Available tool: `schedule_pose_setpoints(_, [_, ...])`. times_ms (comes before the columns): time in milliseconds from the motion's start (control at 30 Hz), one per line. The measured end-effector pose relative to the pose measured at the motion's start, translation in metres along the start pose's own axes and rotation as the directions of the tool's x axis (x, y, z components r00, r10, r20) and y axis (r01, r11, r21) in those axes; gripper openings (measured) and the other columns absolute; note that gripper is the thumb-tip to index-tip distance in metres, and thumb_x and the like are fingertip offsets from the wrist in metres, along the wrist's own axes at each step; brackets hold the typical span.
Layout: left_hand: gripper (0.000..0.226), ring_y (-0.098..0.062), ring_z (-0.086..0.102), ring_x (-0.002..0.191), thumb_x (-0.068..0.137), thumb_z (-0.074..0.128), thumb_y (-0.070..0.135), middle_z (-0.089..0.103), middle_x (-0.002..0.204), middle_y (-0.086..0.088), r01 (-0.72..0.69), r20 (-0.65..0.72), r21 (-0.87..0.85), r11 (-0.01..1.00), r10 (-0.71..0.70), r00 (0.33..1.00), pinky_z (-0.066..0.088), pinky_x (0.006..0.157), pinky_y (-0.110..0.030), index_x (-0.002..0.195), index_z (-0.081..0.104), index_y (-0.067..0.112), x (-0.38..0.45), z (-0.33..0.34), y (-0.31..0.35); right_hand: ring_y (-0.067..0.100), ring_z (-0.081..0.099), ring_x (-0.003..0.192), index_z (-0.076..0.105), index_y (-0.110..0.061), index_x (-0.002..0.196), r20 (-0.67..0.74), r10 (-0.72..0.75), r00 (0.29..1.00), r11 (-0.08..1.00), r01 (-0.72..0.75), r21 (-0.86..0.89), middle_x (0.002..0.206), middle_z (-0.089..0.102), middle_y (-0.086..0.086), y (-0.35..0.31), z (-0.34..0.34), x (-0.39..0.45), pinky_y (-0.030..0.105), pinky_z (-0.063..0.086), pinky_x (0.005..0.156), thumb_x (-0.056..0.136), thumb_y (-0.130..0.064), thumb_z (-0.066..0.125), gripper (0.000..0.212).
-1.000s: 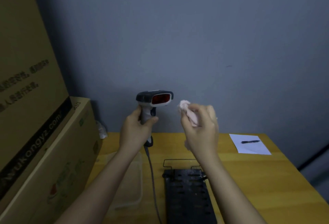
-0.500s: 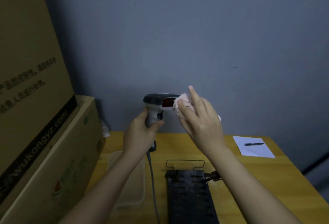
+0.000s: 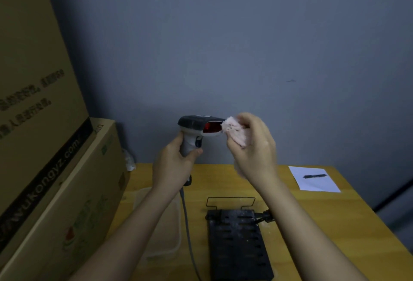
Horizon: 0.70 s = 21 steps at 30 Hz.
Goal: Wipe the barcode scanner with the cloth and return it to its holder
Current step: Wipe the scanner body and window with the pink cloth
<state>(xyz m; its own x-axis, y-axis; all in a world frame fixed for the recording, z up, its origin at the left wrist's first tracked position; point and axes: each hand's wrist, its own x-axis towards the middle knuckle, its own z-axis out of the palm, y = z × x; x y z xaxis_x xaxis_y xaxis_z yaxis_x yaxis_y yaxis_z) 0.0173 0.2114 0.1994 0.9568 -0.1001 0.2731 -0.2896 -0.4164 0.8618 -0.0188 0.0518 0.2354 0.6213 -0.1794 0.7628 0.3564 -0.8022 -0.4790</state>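
Observation:
My left hand (image 3: 173,164) grips the handle of a grey and black barcode scanner (image 3: 196,125), held upright above the wooden table, red window facing right. Its grey cable (image 3: 187,231) hangs down to the table. My right hand (image 3: 252,146) holds a bunched pink cloth (image 3: 234,132) whose tip touches the right edge of the scanner's red window. On the table below lies a black perforated metal holder (image 3: 237,242) with a wire loop at its far end.
Large cardboard boxes (image 3: 44,146) stand along the left. A clear plastic tray (image 3: 165,231) lies under my left forearm. A white sheet (image 3: 315,183) with a black pen (image 3: 314,176) sits at the table's (image 3: 312,225) far right. A grey wall is behind.
My right hand brought the cloth up to the scanner's front, covered the window half a second ago, and now has curled its fingers and slid right, uncovering most of the red window.

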Motion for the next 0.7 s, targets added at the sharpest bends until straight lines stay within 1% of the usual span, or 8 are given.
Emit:
schedule_pose_setpoints(67, [0.026, -0.011, 0.062, 0.091, 0.083, 0.063, 0.034, 0.068, 0.098, 0.011, 0.001, -0.001, 0.012, 1.000, -0.001, 1.000, 0.053, 0.076, -0.035, 0.109, 0.058, 0.032, 0.000, 0.001, 0.000, 0.014, 0.051, 0.090, 0.055, -0.019, 0.106, -0.049, -0.097, 0.994, 0.995, 0.095, -0.044, 0.095, 0.062, 0.003, 0.004, -0.003, 0.002, 0.017, 0.037, 0.073, 0.076, -0.006, 0.068, 0.035])
schedule_pose_setpoints(167, [0.029, -0.015, 0.063, 0.092, 0.083, 0.062, 0.037, 0.070, 0.099, 0.007, 0.005, -0.014, 0.039, 0.999, -0.005, 1.000, 0.055, 0.078, -0.041, 0.111, 0.058, 0.032, 0.000, 0.002, 0.000, 0.019, 0.054, 0.090, 0.059, -0.014, 0.099, -0.048, -0.329, 0.943, 0.940, 0.323, -0.107, 0.095, 0.065, 0.006, 0.010, -0.003, 0.001, 0.016, 0.037, 0.079, 0.080, -0.008, 0.065, 0.020])
schedule_pose_setpoints(233, [0.029, -0.017, 0.064, 0.089, 0.082, 0.061, 0.040, 0.070, 0.095, 0.005, -0.014, -0.018, 0.074, 0.997, 0.015, 1.000, 0.055, 0.074, -0.042, 0.110, 0.057, 0.033, 0.000, 0.003, 0.001, 0.022, 0.051, 0.083, 0.057, -0.009, 0.095, -0.037, -0.472, 0.881, 0.867, 0.456, -0.202, 0.094, 0.058, 0.005, 0.013, 0.001, 0.001, 0.024, 0.040, 0.072, 0.084, -0.004, 0.062, 0.013])
schedule_pose_setpoints(300, [0.030, -0.020, 0.064, 0.086, 0.083, 0.060, 0.040, 0.069, 0.091, 0.003, -0.039, -0.011, 0.109, 0.993, 0.040, 0.999, 0.055, 0.071, -0.042, 0.112, 0.055, 0.033, -0.001, 0.004, 0.001, 0.023, 0.047, 0.077, 0.057, -0.007, 0.092, -0.021, -0.549, 0.836, 0.795, 0.514, -0.323, 0.086, 0.058, 0.008, 0.015, 0.002, 0.003, 0.031, 0.040, 0.063, 0.086, 0.001, 0.058, 0.009])
schedule_pose_setpoints(367, [0.030, -0.022, 0.064, 0.084, 0.084, 0.060, 0.038, 0.069, 0.089, 0.001, -0.049, -0.006, 0.132, 0.990, 0.050, 0.999, 0.054, 0.070, -0.042, 0.113, 0.055, 0.031, 0.000, 0.003, 0.002, 0.024, 0.047, 0.077, 0.060, -0.006, 0.090, 0.026, -0.569, 0.822, 0.745, 0.528, -0.407, 0.080, 0.063, 0.012, 0.014, 0.002, 0.004, 0.034, 0.042, 0.061, 0.087, 0.003, 0.055, 0.010])
schedule_pose_setpoints(533, [0.032, -0.022, 0.063, 0.087, 0.084, 0.061, 0.035, 0.070, 0.093, 0.000, -0.043, 0.003, 0.113, 0.993, 0.043, 0.999, 0.054, 0.074, -0.043, 0.115, 0.055, 0.032, 0.002, 0.000, -0.001, 0.027, 0.055, 0.076, 0.066, -0.003, 0.083, 0.182, -0.553, 0.813, 0.665, 0.562, -0.492, 0.081, 0.066, 0.012, 0.008, 0.006, 0.000, 0.035, 0.044, 0.060, 0.091, 0.002, 0.052, 0.017])
schedule_pose_setpoints(633, [0.032, -0.022, 0.063, 0.088, 0.083, 0.062, 0.035, 0.070, 0.093, 0.002, -0.035, -0.001, 0.103, 0.994, 0.035, 0.999, 0.053, 0.073, -0.039, 0.113, 0.055, 0.033, 0.003, -0.003, -0.002, 0.029, 0.056, 0.076, 0.066, -0.002, 0.082, 0.199, -0.531, 0.824, 0.687, 0.556, -0.468, 0.080, 0.065, 0.013, 0.007, 0.008, 0.000, 0.035, 0.046, 0.061, 0.091, 0.004, 0.044, 0.024])
schedule_pose_setpoints(700, [0.032, -0.020, 0.063, 0.089, 0.083, 0.062, 0.035, 0.070, 0.095, 0.003, -0.030, -0.003, 0.110, 0.993, 0.031, 1.000, 0.050, 0.070, -0.034, 0.114, 0.055, 0.033, 0.003, -0.003, -0.002, 0.028, 0.055, 0.080, 0.067, -0.001, 0.085, 0.192, -0.507, 0.840, 0.744, 0.539, -0.394, 0.080, 0.064, 0.014, 0.007, 0.008, -0.001, 0.034, 0.046, 0.065, 0.088, 0.003, 0.047, 0.020])
